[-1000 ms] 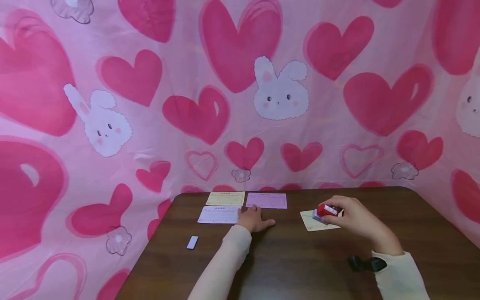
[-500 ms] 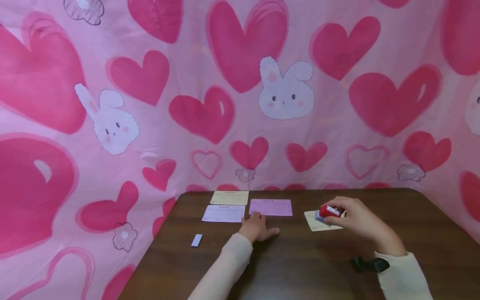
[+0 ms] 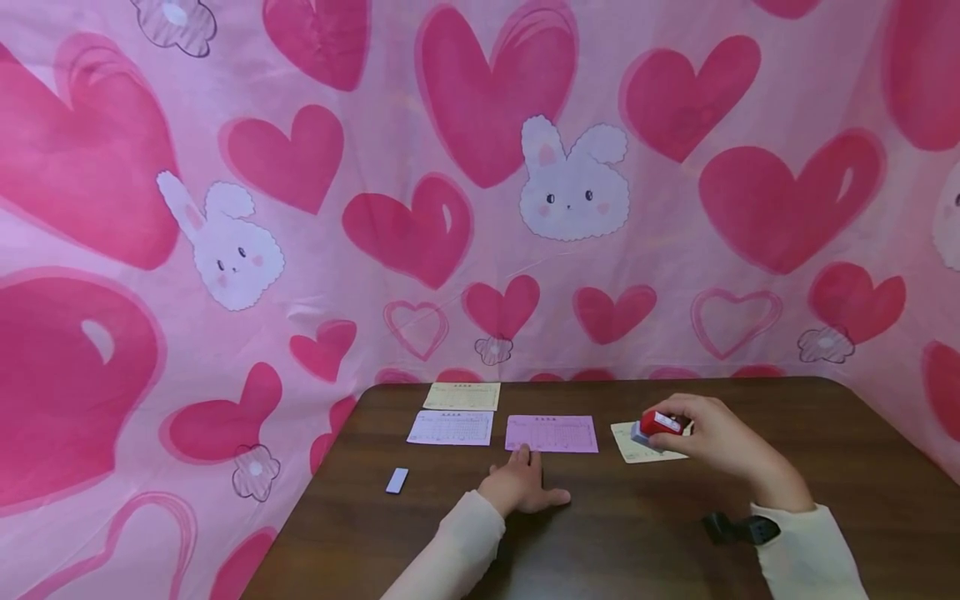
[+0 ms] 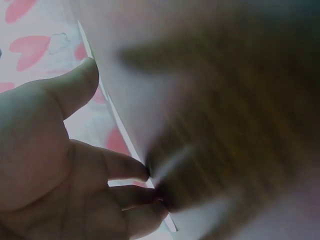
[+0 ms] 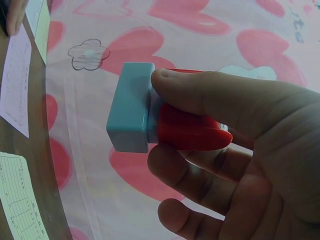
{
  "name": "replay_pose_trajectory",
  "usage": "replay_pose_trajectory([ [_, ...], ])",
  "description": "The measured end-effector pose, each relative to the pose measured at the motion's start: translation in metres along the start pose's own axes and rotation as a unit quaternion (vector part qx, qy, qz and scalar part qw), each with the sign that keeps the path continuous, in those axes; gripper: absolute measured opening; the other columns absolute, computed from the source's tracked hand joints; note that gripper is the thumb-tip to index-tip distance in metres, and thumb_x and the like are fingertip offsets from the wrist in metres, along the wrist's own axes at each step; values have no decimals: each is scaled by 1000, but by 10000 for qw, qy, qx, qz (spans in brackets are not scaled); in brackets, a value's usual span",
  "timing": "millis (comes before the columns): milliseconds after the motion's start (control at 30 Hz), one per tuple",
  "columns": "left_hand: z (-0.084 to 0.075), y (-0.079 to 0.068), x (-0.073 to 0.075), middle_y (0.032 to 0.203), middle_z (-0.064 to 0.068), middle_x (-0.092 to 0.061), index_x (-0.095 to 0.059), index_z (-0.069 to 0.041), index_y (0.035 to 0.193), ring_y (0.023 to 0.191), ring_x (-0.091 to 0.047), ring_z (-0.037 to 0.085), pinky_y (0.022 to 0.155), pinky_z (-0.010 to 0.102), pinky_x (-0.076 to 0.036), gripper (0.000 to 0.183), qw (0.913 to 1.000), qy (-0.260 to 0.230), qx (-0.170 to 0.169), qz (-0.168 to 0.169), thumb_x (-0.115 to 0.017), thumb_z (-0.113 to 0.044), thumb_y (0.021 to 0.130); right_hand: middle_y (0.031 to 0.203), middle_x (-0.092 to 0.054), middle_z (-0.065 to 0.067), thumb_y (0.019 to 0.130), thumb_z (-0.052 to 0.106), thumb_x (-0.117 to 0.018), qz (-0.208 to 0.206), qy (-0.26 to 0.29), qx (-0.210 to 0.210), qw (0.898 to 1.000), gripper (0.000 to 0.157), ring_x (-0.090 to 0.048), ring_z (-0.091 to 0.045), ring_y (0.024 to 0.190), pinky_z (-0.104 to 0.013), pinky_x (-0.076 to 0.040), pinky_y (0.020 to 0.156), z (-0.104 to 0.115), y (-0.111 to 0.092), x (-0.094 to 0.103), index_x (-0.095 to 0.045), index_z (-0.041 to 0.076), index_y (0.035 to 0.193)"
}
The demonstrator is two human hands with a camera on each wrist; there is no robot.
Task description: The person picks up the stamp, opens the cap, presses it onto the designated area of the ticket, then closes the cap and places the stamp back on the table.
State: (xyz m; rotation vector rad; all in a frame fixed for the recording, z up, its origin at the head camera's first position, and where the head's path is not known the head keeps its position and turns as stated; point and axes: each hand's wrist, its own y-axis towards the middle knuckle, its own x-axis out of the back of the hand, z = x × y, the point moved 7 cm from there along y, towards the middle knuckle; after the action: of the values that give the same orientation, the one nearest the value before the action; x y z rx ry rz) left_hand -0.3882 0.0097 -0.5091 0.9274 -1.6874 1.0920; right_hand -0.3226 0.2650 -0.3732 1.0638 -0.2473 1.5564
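Note:
In the head view my left hand [image 3: 523, 483] rests its outstretched fingertips on the near edge of a pink printed slip [image 3: 552, 434]. My right hand [image 3: 723, 437] pinches a red stamp [image 5: 187, 127] with a pale blue-grey base [image 5: 131, 107] between thumb and fingers. The stamp is held above the table, over a pale yellow slip [image 3: 637, 446], as the right wrist view shows a gap under it. Part of that yellow slip is hidden behind the stamp and hand. In the left wrist view the fingertips touch the edge of paper, dark and blurred.
A white slip [image 3: 450, 427] and another yellow slip [image 3: 462, 396] lie at the back left of the brown table [image 3: 600, 550]. A small pale rectangular piece [image 3: 397, 481] lies left of my left hand. A pink heart-patterned cloth [image 3: 420, 108] hangs behind the table.
My left hand has moved toward me, and the pink slip has slid nearer with it, away from the back edge. My right hand keeps holding the stamp in about the same place.

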Motion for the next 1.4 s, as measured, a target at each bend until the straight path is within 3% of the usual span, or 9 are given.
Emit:
replay_pose_trajectory([
  [367, -8, -41, -1, 165, 20, -39, -42, 1, 158, 153, -37, 34, 115, 67, -37, 99, 9999, 0, -132, -34, -68, -68, 92, 94, -70, 6, 84, 17, -89, 15, -10, 0, 10000, 28, -56, -7, 82, -27, -53, 67, 3, 0, -1, -78, 8, 108],
  [600, -16, -60, -3, 159, 20, -48, -48, 3, 154, 148, -46, 35, 109, 65, -44, 96, 9992, 71, -102, -380, -71, -66, 91, 93, -69, 8, 85, 16, -89, 14, 9, 60, 10000, 26, -56, -6, 81, -27, -53, 68, 3, 0, -3, -78, 8, 107],
  [800, -22, -73, -5, 149, 21, -58, -56, 2, 147, 135, -58, 34, 101, 58, -51, 95, 9958, 549, -128, -716, -69, -72, 89, 93, -69, 8, 84, 16, -89, 10, -18, 89, 10000, 26, -56, -5, 81, -27, -52, 67, 3, 0, -4, -78, 9, 107],
  [967, -26, -81, -11, 151, 19, -56, -58, 0, 146, 139, -55, 32, 106, 57, -49, 95, 9965, 668, -176, -478, -67, -75, 89, 94, -69, 8, 85, 17, -89, 38, -22, 81, 10000, 26, -56, -5, 81, -27, -53, 68, 3, 1, -4, -78, 9, 107],
  [1133, -29, -88, -19, 149, 14, -56, -58, -5, 147, 139, -54, 30, 103, 52, -53, 92, 9945, 818, -568, -322, -67, -76, 89, 93, -69, 9, 84, 17, -89, 47, -75, 85, 9999, 26, -56, -5, 81, -27, -53, 68, 4, 1, -5, -78, 9, 107],
  [1400, -30, -101, -19, 146, 10, -54, -57, -9, 149, 137, -55, 31, 100, 50, -54, 89, 9879, 1041, -1062, -450, -65, -75, 90, 96, -70, 6, 85, 19, -89, 247, -40, -107, 9996, 28, -57, -8, 83, -27, -55, 70, 4, 1, -9, -78, 9, 110],
])
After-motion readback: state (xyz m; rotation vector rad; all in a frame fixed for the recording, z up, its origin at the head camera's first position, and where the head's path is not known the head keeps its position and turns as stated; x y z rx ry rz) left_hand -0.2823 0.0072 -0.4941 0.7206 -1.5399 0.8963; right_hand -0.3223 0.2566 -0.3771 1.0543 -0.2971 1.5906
